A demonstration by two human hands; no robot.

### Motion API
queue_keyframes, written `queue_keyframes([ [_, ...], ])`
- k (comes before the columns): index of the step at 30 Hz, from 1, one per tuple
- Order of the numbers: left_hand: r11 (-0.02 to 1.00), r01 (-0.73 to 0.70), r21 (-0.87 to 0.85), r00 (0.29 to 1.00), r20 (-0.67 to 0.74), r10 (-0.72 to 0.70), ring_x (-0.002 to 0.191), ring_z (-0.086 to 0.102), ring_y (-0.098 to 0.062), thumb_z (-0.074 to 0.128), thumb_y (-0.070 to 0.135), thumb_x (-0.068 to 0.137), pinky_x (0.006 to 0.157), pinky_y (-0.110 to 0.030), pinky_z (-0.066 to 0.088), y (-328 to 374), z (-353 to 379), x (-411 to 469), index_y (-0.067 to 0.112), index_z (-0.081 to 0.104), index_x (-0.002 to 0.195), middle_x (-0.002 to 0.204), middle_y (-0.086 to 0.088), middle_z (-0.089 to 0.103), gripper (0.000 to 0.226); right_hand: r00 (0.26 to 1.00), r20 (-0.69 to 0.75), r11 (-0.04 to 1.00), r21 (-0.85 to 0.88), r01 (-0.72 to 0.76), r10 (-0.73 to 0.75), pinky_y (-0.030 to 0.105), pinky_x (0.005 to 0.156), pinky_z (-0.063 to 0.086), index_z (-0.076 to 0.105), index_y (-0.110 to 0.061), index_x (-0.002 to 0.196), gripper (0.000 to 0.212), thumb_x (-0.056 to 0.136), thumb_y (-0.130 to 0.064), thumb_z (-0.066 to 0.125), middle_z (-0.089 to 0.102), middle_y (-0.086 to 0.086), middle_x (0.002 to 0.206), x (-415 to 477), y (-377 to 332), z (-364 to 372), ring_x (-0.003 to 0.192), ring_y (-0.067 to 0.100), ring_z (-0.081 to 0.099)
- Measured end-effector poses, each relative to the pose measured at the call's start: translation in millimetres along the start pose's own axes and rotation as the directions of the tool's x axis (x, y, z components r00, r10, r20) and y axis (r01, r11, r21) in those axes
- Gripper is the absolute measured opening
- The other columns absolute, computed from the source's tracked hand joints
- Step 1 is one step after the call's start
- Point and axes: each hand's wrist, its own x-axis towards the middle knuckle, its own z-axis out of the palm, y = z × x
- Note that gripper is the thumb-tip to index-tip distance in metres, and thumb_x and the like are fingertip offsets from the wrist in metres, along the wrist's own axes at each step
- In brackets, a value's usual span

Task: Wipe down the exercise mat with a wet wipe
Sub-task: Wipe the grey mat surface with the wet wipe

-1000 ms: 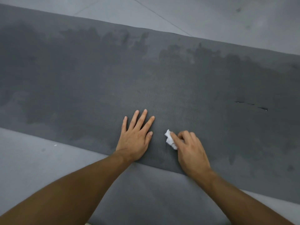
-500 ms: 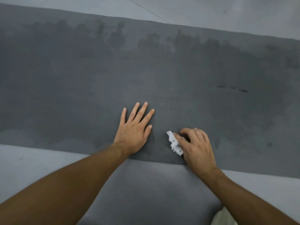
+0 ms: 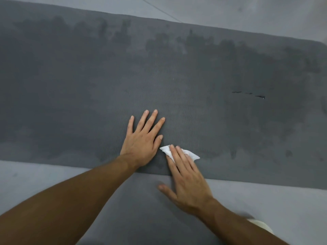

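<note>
**Wet wipe pinned flat at near edge of mat**

Right hand (image 3: 187, 177): fingers straight and close together, laid flat on the wet wipe (image 3: 191, 154). Thumb is splayed left, off the mat's near edge. No pinch; the wipe is pressed, not gripped.

Wipe: white, crumpled, on the near strip of the exercise mat (image 3: 177, 76), just right of the left hand (image 3: 143, 138). Corners poke out either side of the fingers. Judged light, limp and damp, so likely to bunch or roll if pushed from one corner. Best driven under flat finger pads, centre of the wad.

Left hand: palm down, fingers spread, resting on the mat.

Mat: dark grey, ribbed, lying across the pale floor (image 3: 247, 13). Looks soft and grippy, and probably light enough to creep, hence the bracing palm. Darker damp-looking patches (image 3: 123, 34) along far side. Short dark slits (image 3: 247, 93) to the right; go gently there.
</note>
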Motion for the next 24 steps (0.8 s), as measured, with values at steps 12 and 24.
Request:
queue_keyframes([
  [12,1.000,0.001,-0.023,1.000,-0.008,-0.001,0.159,-0.004,-0.019,0.013,0.052,0.106,0.126,-0.058,0.003,2.9,-1.5,1.1,0.032,0.010,0.164,0.173,0.005,0.001,0.062,0.937,-0.077,0.940,0.017,-0.342,0.342,0.039,0.128,0.010,0.002,-0.010,0.164,0.094,0.099,-0.077,0.010,-0.008,0.003,0.173,33.1,62.2,-32.0,0.159,0.016,-0.008],
  [24,0.992,-0.124,0.007,0.992,-0.015,0.124,0.159,0.006,-0.020,0.017,0.043,0.107,0.126,-0.055,0.010,16.2,-1.0,4.6,0.030,0.020,0.163,0.173,0.004,0.009,0.057,0.997,0.004,0.997,0.009,0.078,-0.078,0.041,0.126,0.013,0.017,-0.007,0.163,0.094,0.099,-0.074,0.035,0.007,0.006,0.172,-25.4,-3.5,-0.5,0.159,0.021,0.003],
])
